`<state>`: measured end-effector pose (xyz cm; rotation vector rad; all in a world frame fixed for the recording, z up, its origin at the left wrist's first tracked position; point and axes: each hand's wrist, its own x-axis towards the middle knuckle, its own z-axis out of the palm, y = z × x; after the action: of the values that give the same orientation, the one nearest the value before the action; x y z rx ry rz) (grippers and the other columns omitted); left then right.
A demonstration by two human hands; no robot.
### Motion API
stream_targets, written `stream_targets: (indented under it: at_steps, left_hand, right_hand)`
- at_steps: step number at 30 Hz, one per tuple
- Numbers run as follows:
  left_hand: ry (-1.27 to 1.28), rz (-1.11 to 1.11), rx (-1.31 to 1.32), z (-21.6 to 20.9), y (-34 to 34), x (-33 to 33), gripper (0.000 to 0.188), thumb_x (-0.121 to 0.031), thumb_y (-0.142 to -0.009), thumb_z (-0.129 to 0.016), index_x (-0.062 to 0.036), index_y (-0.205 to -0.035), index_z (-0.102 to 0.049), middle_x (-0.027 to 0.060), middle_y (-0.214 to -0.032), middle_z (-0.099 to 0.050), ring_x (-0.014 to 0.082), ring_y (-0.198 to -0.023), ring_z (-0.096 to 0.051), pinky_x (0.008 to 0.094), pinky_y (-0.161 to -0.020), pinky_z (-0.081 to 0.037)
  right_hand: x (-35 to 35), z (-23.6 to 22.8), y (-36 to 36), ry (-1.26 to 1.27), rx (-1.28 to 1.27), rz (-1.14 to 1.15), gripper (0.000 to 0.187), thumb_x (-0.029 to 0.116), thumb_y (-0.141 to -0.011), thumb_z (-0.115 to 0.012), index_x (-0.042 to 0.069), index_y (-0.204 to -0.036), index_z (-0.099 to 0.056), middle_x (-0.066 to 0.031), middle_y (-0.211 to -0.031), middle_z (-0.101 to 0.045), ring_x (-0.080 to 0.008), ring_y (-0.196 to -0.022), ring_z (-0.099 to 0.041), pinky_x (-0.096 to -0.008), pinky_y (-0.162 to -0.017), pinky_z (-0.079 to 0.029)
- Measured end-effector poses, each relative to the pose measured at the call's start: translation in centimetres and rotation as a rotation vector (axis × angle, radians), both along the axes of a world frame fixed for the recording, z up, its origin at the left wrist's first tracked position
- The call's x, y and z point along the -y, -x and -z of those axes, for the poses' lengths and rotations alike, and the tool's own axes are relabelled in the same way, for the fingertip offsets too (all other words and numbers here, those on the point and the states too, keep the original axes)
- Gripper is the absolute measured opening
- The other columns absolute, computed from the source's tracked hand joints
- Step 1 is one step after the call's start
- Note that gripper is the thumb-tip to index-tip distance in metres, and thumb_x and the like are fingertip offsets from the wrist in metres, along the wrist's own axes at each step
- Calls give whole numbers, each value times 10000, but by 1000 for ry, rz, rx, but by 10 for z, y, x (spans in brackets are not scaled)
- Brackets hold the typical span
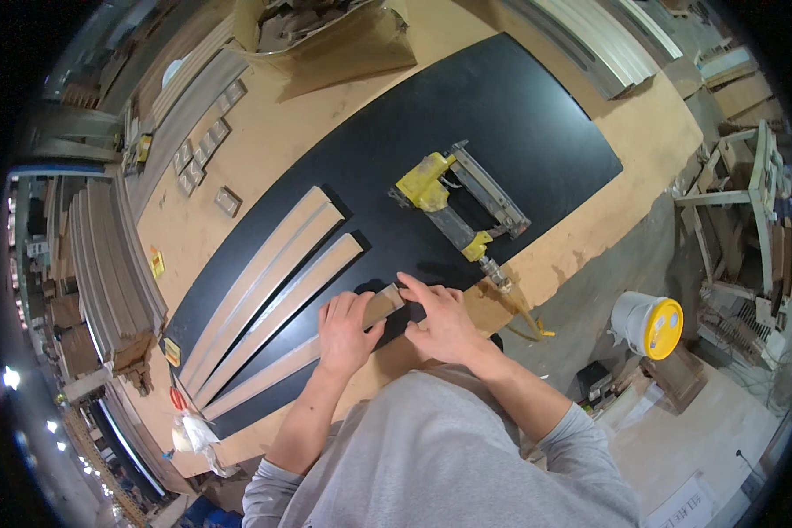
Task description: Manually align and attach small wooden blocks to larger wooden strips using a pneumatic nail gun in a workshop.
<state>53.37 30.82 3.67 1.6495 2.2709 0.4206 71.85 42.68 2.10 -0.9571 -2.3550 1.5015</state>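
Note:
A long, slightly bowed wooden strip runs along the near side of a black panel. My left hand is closed around it near its right end, thumb on the near side and fingers over the far side. My right hand grips that same end, its index finger on the tip and its thumb lower down; whether a small piece sits between them I cannot make out. Beyond my left hand, another wooden strip and a pair of strips fan out on the panel. A yellow nail gun lies farther right.
Small grey blocks and an open cardboard box are on the wooden table. Red-handled scissors lie by a white plastic bag at the left. A hose hangs over the edge; a yellow-lidded bucket stands right.

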Motion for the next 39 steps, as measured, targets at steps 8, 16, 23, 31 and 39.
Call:
stream_targets:
  at_steps: [8,16,23,31,39]
  left_hand:
    - [1,-32,-14,5,1,5,549,-242,-772,-875,-97,-1268,-691,71,-1156,-632,281,-1167,-604,458,-1062,-425]
    - [-27,-29,6,10,4,7,551,-265,-786,-870,-105,-1281,-687,75,-1181,-621,274,-1226,-584,474,-1133,-394]
    - [12,-25,11,15,5,12,542,-261,-797,-856,-97,-1286,-690,74,-1159,-609,267,-1221,-584,505,-1151,-383]
    - [-62,21,36,17,9,14,598,-235,-740,-885,-101,-1269,-640,78,-1144,-597,272,-1205,-583,499,-1137,-385]
    - [-72,22,32,18,9,15,596,-234,-736,-904,-115,-1257,-639,72,-1141,-594,270,-1205,-581,505,-1135,-379]
  right_hand:
    - [-91,-8,29,-575,81,356,708,115,-853,-818,156,-1512,-562,-137,-1284,-655,-351,-1114,-652,-459,-1016,-535]
    - [-124,-21,60,-308,196,322,946,90,-809,-826,196,-1631,-371,-244,-1435,-479,-469,-1266,-603,-507,-1075,-533]
    - [-119,-112,5,643,-164,220,972,-42,-854,-703,175,-1704,-285,-144,-1215,-674,-211,-887,-666,-356,-820,-584]
    - [-60,-110,15,471,134,-76,704,68,-918,-781,161,-1574,-545,12,-960,-714,-45,-594,-513,-229,-549,-451]
    - [-49,-91,24,309,156,-188,677,81,-918,-762,200,-1556,-570,24,-967,-708,-48,-618,-519,-244,-582,-476]
